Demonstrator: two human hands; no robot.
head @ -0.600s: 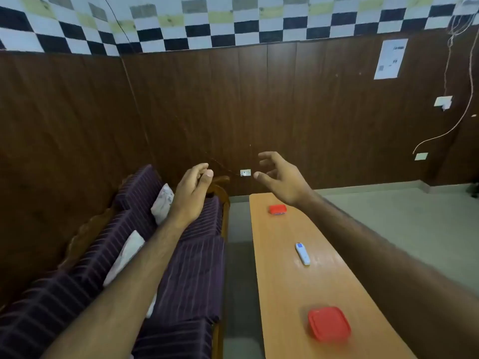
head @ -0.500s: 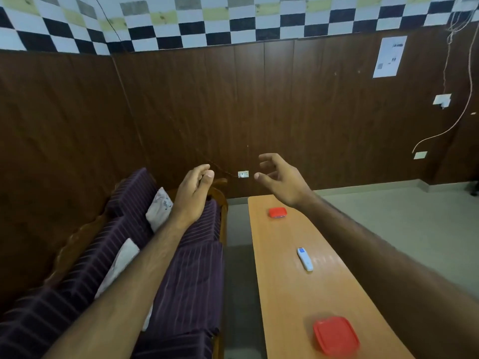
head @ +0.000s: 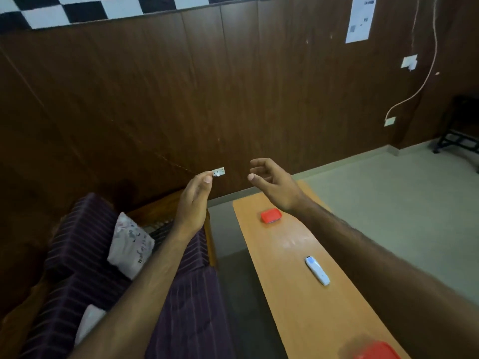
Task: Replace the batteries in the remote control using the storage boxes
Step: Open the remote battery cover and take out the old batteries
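A white remote control (head: 317,270) lies on the long orange wooden table (head: 298,314), about midway along it. A small red storage box (head: 271,215) sits near the table's far end. A larger red storage box (head: 377,351) is at the near end, cut off by the bottom edge. My left hand (head: 194,203) hovers in the air above the sofa, fingers held loosely together, holding nothing. My right hand (head: 274,185) hovers above the table's far end with fingers curled apart, empty, above and behind the small red box.
A dark purple striped sofa (head: 98,281) with white cushions (head: 129,244) runs along the left of the table. A brown panelled wall (head: 233,86) with a small socket (head: 218,172) lies ahead. A black stand (head: 458,128) is at far right on the tiled floor (head: 401,193).
The view has tilted down and to the right, so the table and boxes appear lower and nearer. Both hands stay raised and empty in much the same pose.
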